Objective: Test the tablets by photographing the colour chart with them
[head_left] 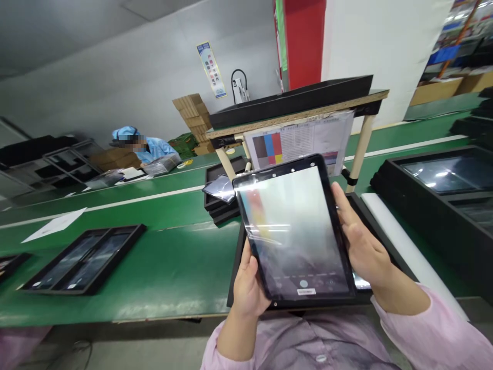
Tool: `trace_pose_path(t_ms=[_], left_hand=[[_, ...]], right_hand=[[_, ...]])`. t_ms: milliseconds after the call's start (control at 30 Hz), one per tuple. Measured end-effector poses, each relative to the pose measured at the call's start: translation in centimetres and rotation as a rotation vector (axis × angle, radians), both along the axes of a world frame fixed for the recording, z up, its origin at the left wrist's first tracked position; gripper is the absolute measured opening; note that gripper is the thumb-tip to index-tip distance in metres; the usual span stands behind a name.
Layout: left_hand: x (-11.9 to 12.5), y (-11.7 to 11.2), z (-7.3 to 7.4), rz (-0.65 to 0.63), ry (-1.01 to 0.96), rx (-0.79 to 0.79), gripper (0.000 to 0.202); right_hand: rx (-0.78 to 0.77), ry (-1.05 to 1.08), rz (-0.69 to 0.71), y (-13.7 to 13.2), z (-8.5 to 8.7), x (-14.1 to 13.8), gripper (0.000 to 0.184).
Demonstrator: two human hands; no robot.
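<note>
A black tablet [295, 231] with its screen lit is held up in front of me, tilted a little to the left. My left hand [247, 288] grips its lower left edge, thumb on the front bezel. My right hand [360, 239] holds the right edge, fingers pressed along the side. The tablet's screen shows a pale, washed-out camera picture with a round button near the bottom. Under the tablet lies a black tray [234, 277] on the green bench.
A black tray with two screens [82, 259] lies at the left on the green bench [173, 257]. Stacked black trays [442, 190] stand at the right. A colour chart sheet [300, 141] hangs from a raised shelf [296, 110] ahead. Another worker in blue [148, 149] sits far left.
</note>
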State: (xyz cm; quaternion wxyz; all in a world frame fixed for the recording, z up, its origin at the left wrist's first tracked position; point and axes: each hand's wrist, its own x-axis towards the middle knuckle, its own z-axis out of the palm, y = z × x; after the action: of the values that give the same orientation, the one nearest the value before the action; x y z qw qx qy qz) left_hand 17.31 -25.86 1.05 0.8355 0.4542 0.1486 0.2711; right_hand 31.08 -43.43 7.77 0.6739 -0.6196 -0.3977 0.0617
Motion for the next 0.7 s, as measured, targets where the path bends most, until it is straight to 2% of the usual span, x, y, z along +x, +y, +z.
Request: trace_pose_path(t_ms=[133,233,400,467,533,600,700], left_hand=[[-0.5,0.1,-0.1,-0.042,-0.068,-0.052,0.043],[-0.9,0.3,-0.9,-0.066,-0.076,-0.080,0.041],[-1.9,0.0,-2.2,-0.059,-0.016,-0.102,0.044],[-2.1,-0.5,-1.7,-0.024,-0.004,-0.115,0.043],[-2.4,-0.6,-0.6,0.008,0.021,-0.129,0.045],[-2.6,-0.1,0.7,0.017,0.074,-0.159,0.048],[-3.0,1.5,2.3,0.031,0.203,-0.211,0.054]], right_hand=[[-0.034,-0.246,0.076,-0.3,1.4,0.7,0.062],[-0.066,-0.396,-0.011,-0.2,1.5,1.2,0.061],[-0.190,-0.486,-0.152,0.1,0.3,1.5,0.064],[-0.205,-0.497,-0.159,-0.3,0.0,1.8,0.066],[-0.256,-0.456,-0.211,-1.8,-0.4,2.3,0.073],[-0.414,-0.367,-0.361,-4.1,-1.3,3.0,0.081],[-0.822,-0.290,-0.638,-8.0,-4.5,3.7,0.090]])
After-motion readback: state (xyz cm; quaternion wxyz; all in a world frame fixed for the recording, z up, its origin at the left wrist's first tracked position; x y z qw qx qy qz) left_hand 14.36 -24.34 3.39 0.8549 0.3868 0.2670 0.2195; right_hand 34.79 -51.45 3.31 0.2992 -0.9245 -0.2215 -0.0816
